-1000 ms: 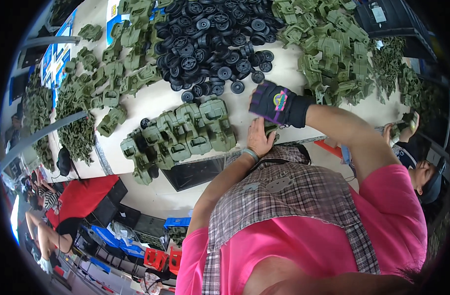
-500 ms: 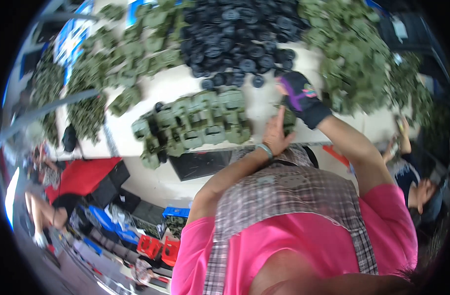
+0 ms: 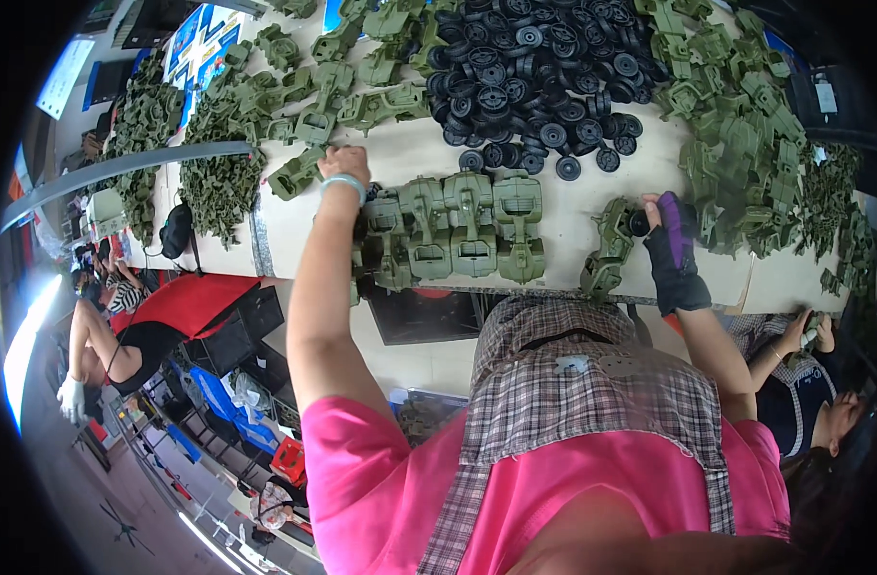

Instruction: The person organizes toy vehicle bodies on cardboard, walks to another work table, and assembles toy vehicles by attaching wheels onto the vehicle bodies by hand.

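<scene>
My left hand (image 3: 347,165), bare with a pale band at the wrist, reaches to the far left of the table. Its fingers are closed on the near end of a green plastic toy vehicle body (image 3: 298,174). My right hand (image 3: 675,244) wears a black and purple fingerless glove. Its thumb and fingers are closed at a black toy wheel (image 3: 639,222), which sits against the side of another green vehicle body (image 3: 607,251) near the table's front edge. Between my hands stands a row of green vehicle bodies (image 3: 472,230), packed side by side.
A large heap of black wheels (image 3: 544,72) covers the table's far middle. Loose green parts lie in heaps at the right (image 3: 745,134) and left (image 3: 223,144). A grey bar (image 3: 122,168) crosses the left side. A co-worker (image 3: 793,383) handles something at the right.
My left hand has left the single vehicle body by my right hand and gone left to another one. My right hand is now beside the first body, at a wheel. The view has shifted.
</scene>
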A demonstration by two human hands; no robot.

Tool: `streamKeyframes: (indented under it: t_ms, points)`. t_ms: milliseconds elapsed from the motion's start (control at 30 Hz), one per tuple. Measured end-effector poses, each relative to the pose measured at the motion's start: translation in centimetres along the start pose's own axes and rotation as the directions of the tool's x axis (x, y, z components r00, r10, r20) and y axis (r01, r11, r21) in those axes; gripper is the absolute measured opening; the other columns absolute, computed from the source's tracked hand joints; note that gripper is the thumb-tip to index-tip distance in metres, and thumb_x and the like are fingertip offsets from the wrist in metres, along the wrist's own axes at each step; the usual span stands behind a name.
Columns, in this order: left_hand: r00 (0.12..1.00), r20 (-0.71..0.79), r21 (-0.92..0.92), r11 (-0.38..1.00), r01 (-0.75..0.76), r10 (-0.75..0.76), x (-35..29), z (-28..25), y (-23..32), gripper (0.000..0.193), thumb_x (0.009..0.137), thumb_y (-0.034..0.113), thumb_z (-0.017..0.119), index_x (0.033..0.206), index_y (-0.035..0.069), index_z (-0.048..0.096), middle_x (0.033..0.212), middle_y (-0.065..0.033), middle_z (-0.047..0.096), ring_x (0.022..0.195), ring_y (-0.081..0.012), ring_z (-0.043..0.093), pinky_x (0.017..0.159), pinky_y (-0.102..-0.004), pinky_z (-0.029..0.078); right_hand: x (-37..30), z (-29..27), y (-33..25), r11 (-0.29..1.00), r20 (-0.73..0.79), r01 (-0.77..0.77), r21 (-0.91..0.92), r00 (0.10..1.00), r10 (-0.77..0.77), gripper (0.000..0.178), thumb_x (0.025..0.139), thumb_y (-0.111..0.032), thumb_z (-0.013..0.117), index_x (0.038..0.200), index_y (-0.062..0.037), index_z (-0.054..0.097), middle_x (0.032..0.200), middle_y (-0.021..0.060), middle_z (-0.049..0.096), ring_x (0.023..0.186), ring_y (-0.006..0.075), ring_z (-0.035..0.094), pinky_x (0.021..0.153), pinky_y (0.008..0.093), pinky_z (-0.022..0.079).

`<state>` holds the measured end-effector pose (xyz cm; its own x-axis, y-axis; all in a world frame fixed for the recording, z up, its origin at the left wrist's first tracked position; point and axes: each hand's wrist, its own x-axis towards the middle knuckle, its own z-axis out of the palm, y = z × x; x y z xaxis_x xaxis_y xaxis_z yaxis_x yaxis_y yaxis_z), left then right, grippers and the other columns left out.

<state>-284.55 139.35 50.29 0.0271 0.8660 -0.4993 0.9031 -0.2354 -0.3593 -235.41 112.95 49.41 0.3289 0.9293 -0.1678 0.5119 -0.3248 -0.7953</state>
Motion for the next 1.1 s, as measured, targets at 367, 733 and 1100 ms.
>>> streamKeyframes:
  t_ms: [367,733,1100]
  points:
    - [0.906,0.293,0.209,0.905,-0.372,0.305,8.6,7.4,0.5,0.03,0.087,0.021,0.079,0.112,0.004,0.077,0.126,-0.0178,0.073,0.116,-0.0367,0.071,0.096,-0.0518,0.059,-2.4,-2.5,2.1,0.994,-0.197,-0.107,0.023,0.974,0.11,0.02,0.106,-0.017,0.059,0.119,-0.0032,0.068,0.104,0.0076,0.067,0.099,0.0179,0.062,0.091,0.0343,0.049]
    - [0.907,-0.324,-0.298,0.881,-0.367,0.269,1.1,-1.6,-1.5,0.029,0.087,0.008,0.066,0.116,0.007,0.073,0.105,-0.0143,0.077,0.09,-0.0321,0.076,0.083,-0.0408,0.061,-2.1,-1.9,-4.9,0.982,-0.114,0.183,0.043,0.978,-0.177,0.016,0.096,-0.009,0.067,0.111,-0.0055,0.07,0.097,0.0102,0.067,0.092,0.0239,0.067,0.082,0.0368,0.054]
    - [0.714,-0.196,-0.975,-0.215,-0.065,0.672,-17.4,-2.9,25.4,0.028,0.094,-0.005,0.063,0.12,0.001,0.072,0.106,-0.0005,0.074,0.097,-0.0092,0.066,0.089,-0.0265,0.053,-5.1,-3.0,-9.0,0.961,0.436,0.062,0.271,0.882,-0.18,0.057,0.096,-0.028,0.076,0.147,-0.0104,0.056,0.117,0.0113,0.064,0.107,0.0254,0.064,0.095,0.0402,0.052]
